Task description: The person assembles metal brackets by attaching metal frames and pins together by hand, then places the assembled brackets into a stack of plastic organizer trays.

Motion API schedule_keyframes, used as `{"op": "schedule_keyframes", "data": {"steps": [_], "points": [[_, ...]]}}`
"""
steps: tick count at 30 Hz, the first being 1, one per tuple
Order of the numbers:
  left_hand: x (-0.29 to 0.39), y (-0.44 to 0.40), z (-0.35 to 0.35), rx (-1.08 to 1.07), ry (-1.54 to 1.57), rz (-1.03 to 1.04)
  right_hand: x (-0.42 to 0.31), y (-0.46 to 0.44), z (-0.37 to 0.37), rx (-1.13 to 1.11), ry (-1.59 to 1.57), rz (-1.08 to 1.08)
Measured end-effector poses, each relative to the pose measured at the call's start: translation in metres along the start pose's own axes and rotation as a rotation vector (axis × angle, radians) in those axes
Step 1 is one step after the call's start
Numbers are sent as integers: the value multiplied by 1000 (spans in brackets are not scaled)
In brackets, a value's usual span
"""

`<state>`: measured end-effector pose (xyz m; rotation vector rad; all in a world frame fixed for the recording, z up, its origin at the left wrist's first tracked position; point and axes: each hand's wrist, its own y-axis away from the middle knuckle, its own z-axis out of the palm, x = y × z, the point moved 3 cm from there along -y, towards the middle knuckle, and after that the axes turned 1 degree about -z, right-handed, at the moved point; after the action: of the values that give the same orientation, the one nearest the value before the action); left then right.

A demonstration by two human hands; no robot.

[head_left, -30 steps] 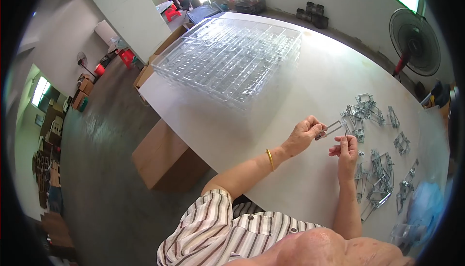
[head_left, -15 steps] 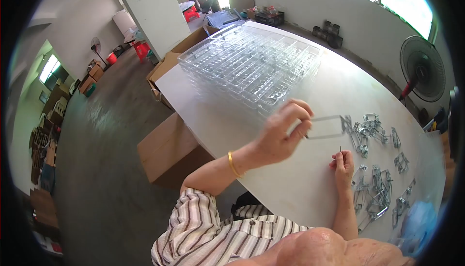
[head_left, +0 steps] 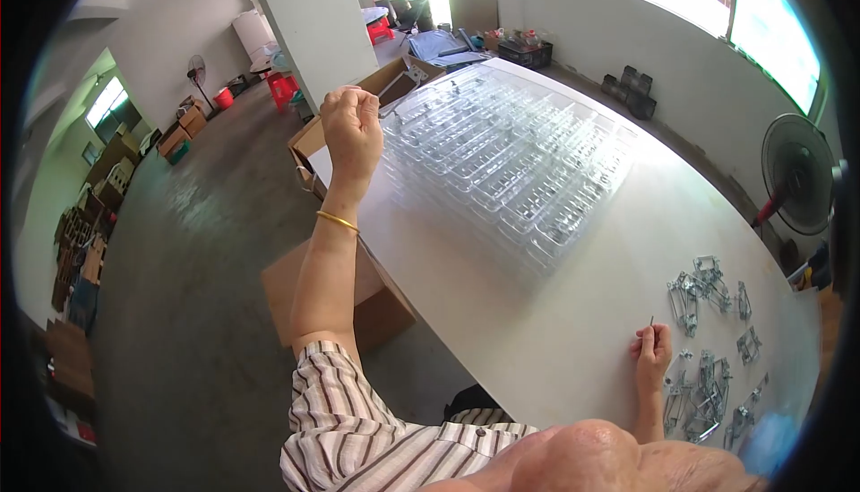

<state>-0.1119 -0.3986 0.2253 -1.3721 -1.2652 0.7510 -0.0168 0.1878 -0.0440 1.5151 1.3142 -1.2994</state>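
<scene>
Head view: left hand gripping 1 metal bracket near the stacked clear plastic trays.
Its fingers hide the bracket's near end; glare blurs the metal pieces in the top compartments. The cardboard box has contents too obscured to tell. Right hand pinches 1 thin pin, partly covered.
</scene>
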Motion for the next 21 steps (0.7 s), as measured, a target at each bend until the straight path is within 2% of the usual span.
{"op": "schedule_keyframes", "data": {"steps": [5, 21], "points": [[-32, -1, 24, -45, -51, -7, 2, -1, 0, 32, 45, -3], [-50, 14, 89, -369, -161, -77, 5, 1, 2, 89, 62, -4]]}}
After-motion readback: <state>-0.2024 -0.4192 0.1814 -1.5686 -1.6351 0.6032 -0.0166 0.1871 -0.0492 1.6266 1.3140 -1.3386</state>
